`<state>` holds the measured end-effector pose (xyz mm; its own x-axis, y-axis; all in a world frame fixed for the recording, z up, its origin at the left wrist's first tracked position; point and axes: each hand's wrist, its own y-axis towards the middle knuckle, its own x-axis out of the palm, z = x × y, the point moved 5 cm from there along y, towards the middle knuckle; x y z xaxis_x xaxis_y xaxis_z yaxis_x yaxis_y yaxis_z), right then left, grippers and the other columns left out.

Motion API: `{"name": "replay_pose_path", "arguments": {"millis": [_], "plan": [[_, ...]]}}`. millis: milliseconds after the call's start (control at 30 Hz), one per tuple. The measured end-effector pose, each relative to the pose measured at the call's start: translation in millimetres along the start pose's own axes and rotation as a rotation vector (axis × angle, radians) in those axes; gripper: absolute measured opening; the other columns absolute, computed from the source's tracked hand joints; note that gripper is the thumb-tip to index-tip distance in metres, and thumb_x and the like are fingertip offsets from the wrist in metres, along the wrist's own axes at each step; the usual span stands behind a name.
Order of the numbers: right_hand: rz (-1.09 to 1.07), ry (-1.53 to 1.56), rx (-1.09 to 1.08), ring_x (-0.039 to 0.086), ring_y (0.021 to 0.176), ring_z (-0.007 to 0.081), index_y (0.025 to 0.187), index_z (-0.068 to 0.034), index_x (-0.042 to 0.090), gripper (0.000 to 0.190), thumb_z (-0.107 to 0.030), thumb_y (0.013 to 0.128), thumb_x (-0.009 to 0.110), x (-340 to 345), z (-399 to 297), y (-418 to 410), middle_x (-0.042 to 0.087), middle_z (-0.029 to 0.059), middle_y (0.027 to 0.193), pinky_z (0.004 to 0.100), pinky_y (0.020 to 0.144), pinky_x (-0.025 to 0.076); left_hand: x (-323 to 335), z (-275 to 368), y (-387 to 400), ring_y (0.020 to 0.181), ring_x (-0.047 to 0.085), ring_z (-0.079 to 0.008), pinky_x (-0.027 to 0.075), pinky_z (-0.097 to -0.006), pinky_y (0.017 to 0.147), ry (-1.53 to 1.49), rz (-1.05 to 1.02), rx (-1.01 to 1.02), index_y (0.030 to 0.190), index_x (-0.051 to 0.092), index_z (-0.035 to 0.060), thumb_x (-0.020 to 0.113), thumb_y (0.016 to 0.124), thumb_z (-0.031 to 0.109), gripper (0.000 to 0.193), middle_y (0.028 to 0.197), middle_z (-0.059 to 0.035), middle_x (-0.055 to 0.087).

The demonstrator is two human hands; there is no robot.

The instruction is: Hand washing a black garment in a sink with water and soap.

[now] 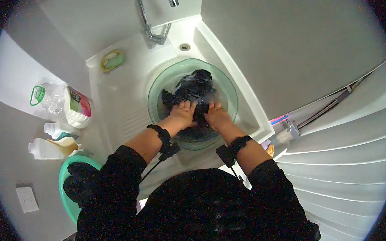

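A translucent green basin [155, 84] stands in the white laundry sink, holding water and a bunched black cloth [195, 87]. Part of the cloth rises above the water, with some whitish suds on it. My left hand [181, 114] lies palm down on the near left part of the cloth, its fingers spread. On the cloth's right side is my right hand [219, 118], fingers bent and partly hidden by water and cloth. Whether those fingers pinch the fabric cannot be made out. Each wrist wears a black strap with a small device and cable.
A chrome faucet [157, 37] rises behind the basin, near a drain [184, 47]. Ridged washboard [136, 120] and a soap dish [112, 61] lie left. Beyond stand a large clear jug [56, 101], white bottles [59, 130] and a green tub [63, 185]. A pleated curtain [341, 164] hangs right.
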<state>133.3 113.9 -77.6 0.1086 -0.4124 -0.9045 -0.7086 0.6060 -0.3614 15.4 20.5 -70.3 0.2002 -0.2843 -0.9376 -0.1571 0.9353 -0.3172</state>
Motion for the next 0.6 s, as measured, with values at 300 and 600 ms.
{"name": "replay_pose_path", "arguments": {"millis": [300, 600], "plan": [[0.114, -0.192, -0.012, 0.063, 0.101, 0.0377, 0.128, -0.002, 0.051, 0.041, -0.019, 0.092, 0.048, 18.6, -0.8, 4.9, 0.055, 0.0224, 0.119, 0.0459, 0.080, 0.055, 18.0, -4.0, 15.0, 0.119, 0.051, -0.0377, 0.043, -0.0474, 0.101, -0.034, -0.052, 0.026, 0.133, 0.052, 0.0026, 0.068, 0.076, 0.020, 0.061, 0.137, -0.0200, 0.045], [0.127, -0.316, 0.003, 0.058, 0.116, 0.0396, 0.135, -0.007, 0.049, 0.049, -0.020, 0.088, 0.058, 23.9, 8.6, 12.0, 0.047, 0.0238, 0.139, 0.0469, 0.095, 0.048, 13.9, 9.8, 27.7, 0.125, 0.052, -0.0388, 0.045, -0.0435, 0.101, -0.017, 0.004, 0.042, 0.133, 0.052, 0.0013, 0.083, 0.067, 0.031, 0.078, 0.130, -0.0203, 0.057]]}}
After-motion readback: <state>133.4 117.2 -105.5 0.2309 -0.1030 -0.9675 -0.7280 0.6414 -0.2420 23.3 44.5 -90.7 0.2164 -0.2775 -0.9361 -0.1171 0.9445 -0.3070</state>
